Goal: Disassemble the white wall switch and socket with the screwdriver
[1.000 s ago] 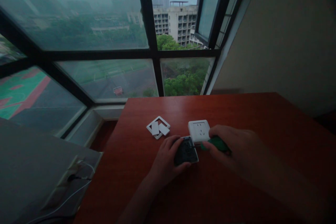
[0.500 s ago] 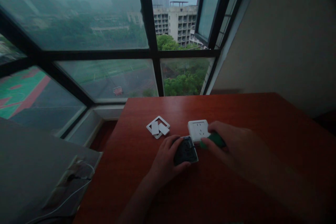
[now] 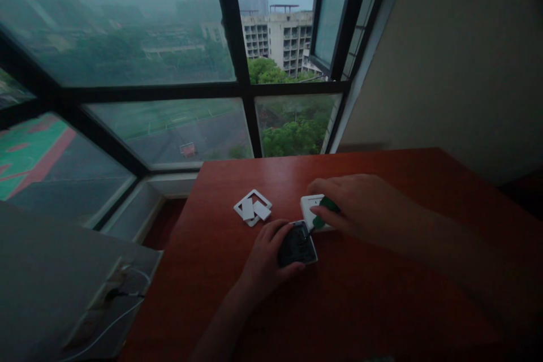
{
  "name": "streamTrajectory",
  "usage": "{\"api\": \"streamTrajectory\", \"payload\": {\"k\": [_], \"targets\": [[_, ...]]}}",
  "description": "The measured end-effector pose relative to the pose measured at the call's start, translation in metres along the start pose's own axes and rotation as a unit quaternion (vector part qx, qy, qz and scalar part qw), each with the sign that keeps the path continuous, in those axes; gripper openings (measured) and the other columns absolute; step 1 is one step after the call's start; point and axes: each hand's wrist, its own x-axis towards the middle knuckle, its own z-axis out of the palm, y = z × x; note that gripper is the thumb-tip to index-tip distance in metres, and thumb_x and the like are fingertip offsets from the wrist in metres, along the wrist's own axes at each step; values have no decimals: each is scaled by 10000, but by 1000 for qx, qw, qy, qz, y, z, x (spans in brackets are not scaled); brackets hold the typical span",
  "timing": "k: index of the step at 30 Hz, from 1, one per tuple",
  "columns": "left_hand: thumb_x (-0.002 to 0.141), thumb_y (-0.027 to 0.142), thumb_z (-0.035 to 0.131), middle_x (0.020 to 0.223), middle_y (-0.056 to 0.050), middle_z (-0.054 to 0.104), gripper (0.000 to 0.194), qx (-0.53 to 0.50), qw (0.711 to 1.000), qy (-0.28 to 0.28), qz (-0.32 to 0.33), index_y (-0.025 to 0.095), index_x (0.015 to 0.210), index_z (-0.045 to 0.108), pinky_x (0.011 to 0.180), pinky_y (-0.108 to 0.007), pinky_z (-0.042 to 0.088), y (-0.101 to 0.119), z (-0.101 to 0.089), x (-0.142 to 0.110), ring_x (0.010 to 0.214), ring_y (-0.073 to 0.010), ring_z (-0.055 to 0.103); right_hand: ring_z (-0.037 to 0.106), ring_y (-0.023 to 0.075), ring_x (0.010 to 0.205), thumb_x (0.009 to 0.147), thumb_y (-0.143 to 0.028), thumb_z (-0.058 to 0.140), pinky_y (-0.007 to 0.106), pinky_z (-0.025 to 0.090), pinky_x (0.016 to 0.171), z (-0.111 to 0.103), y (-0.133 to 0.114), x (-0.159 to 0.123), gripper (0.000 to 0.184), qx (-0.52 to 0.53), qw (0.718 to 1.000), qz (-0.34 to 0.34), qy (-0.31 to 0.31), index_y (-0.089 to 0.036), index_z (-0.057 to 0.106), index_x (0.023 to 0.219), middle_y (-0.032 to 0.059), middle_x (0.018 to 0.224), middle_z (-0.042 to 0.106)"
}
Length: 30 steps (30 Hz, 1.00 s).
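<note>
My left hand [image 3: 271, 251] grips a square switch module [image 3: 297, 246] by its left side, its dark back facing up and a white rim showing at the edge. My right hand [image 3: 348, 201] is closed round the green handle of a screwdriver [image 3: 319, 219]. The dark shaft slants down to the left, and its tip reaches the upper right part of the module's back. Under the right hand lies a white wall socket [image 3: 307, 205], partly covered by the fingers and the handle.
Left of the socket lies a white square frame [image 3: 254, 191] with two white plates [image 3: 248, 209] across it. The reddish-brown table [image 3: 382, 294] ends at a large window with black bars [image 3: 161, 92]. A white cable [image 3: 114, 322] hangs near a wall outlet at lower left.
My right hand has moved up and left with the screwdriver, which now stands steeper and covers more of the socket. My left hand keeps its hold. The view has shifted slightly.
</note>
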Motion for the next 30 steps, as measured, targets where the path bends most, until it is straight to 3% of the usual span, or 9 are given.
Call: {"api": "streamTrajectory", "payload": {"k": [3,8,17,22,27,30], "targets": [[687,322,807,1392,-102,438,793,2,1000,3,0,281,1377,419,1055,-487,399,-1,0,0,1261,-305,441,628,183,672,894,-375,539,286,245,511,1,-1,1,158,-16,1000,19,8,-226,589,896,14,774,693],[689,340,808,1400,-112,425,808,1,1000,-2,0,289,1385,401,1055,-528,385,-1,0,0,1273,-329,421,595,187,570,917,-541,444,300,178,488,2,-6,1,388,-75,994,73,11,-214,574,752,41,682,672],[697,348,800,1390,-107,436,802,-3,1000,-3,-2,301,1392,401,1042,-505,406,0,0,0,1257,-317,446,589,172,608,914,-414,498,292,220,507,6,-6,1,252,-45,998,42,24,-211,593,800,27,722,674],[687,324,808,1394,-101,433,795,1,1000,-1,1,277,1377,416,1059,-479,397,0,0,0,1261,-301,436,635,205,810,896,-266,553,289,369,600,-1,-4,0,119,-4,999,-45,-4,-219,620,982,39,898,690],[675,317,817,1385,-103,442,809,4,1000,-1,0,268,1376,415,1055,-480,399,-1,1,1,1256,-302,440,620,199,981,883,-137,516,300,454,777,-9,3,-2,392,69,991,-106,-38,-230,514,1264,69,1161,639],[682,318,812,1389,-108,440,805,5,1000,0,0,274,1380,412,1052,-491,400,-2,1,1,1257,-310,442,606,222,1051,877,-195,533,322,460,829,-3,6,0,417,86,994,-67,-12,-191,487,1292,93,1214,625]]}}
